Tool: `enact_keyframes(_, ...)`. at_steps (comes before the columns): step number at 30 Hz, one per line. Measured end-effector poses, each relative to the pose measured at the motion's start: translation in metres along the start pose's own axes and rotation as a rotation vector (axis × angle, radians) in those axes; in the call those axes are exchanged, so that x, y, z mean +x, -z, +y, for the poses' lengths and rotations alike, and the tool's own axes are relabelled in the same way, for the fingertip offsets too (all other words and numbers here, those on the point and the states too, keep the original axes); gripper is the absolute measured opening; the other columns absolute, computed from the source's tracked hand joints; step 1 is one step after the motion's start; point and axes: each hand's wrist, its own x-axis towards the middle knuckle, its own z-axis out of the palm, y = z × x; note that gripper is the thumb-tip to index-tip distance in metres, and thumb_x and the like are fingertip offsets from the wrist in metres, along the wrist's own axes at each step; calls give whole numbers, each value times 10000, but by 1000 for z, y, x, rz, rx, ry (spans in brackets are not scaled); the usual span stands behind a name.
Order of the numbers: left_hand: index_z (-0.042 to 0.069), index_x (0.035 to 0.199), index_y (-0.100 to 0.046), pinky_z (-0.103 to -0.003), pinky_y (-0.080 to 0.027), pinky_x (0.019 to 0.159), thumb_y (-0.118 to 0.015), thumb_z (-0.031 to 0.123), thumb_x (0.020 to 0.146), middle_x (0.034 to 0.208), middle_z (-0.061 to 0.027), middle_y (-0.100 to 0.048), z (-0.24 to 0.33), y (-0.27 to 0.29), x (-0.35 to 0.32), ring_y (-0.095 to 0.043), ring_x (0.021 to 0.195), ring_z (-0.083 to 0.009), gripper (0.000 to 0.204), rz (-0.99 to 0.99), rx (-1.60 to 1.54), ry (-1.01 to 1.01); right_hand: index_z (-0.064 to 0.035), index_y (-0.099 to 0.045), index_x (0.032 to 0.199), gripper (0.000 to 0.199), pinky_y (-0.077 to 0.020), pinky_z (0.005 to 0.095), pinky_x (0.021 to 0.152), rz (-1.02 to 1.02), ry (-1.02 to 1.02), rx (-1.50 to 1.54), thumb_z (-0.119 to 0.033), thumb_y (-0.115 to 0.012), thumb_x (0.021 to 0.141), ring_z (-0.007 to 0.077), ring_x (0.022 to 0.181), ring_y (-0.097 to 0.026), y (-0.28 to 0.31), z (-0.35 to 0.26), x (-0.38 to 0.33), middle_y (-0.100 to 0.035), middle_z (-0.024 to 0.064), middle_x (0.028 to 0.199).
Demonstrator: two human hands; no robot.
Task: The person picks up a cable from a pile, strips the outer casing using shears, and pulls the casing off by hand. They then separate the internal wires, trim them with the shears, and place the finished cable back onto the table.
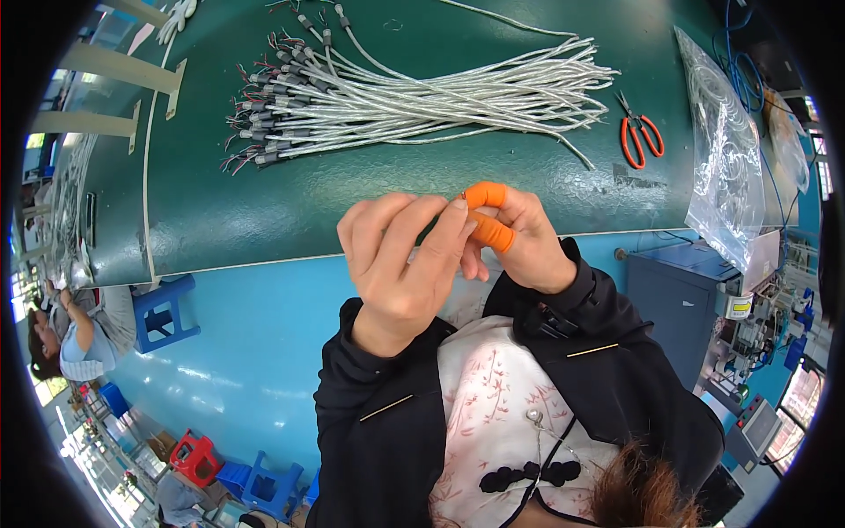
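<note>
My left hand [400, 264] and my right hand [532, 242] meet just off the near edge of the green table, fingertips pinched together. Orange finger cots [495, 231] cover the thumb and forefinger of my right hand. Between the fingertips there is something too small and hidden to make out. Beyond my hands lies a bundle of silvery braided cables [440, 106]. At its left end the cables carry grey connectors [280, 114] with thin red and dark wires sticking out.
Red-handled pliers [641, 139] lie right of the cables on the green table [422, 189]. Farther right is a clear plastic bag [722, 141] with coiled cable. A grey cabinet [673, 295] stands below the table's right side. At the left, another person [88, 339] sits near a blue stool [165, 315].
</note>
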Motion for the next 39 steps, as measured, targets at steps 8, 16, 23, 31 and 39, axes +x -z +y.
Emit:
enact_keyframes(8,55,921,-654,-352,-420,812,-712,24,687,921,-67,-630,-9,5,-7,-536,885,-242,243,-119,-307,202,23,-543,1004,147,-430,212,415,60,-105,57,-86,-467,943,136,517,-590,-3,-3,0,-621,110,740)
enact_keyframes(16,33,1013,-604,-309,-446,778,-621,52,807,907,-74,-618,15,13,-22,-569,862,-188,208,-313,-967,885,28,-546,996,153,-444,219,423,69,-35,109,-80,-452,944,145,519,-590,-4,-32,8,-630,141,782)
enact_keyframes(23,-14,910,-608,-230,-373,592,-511,13,862,751,-52,-556,-40,92,-27,-474,649,-122,111,-564,-293,757,28,-547,1024,169,-504,234,578,321,247,32,-85,-452,943,152,688,-629,39,-62,11,-630,147,910)
enact_keyframes(31,-28,895,-601,-348,-419,644,-581,-3,810,789,-148,-546,-94,98,82,-534,727,-295,91,-451,205,124,80,-509,1101,245,-526,285,786,399,460,51,-98,-461,940,189,855,-648,91,-91,33,-621,157,986)
enact_keyframes(39,-6,896,-611,-392,-435,763,-621,37,791,891,-124,-593,-127,-2,159,-538,860,-319,114,-270,194,-123,124,-493,1141,326,-521,271,765,804,378,-589,-111,-518,917,196,851,-649,188,-153,35,-639,156,948)
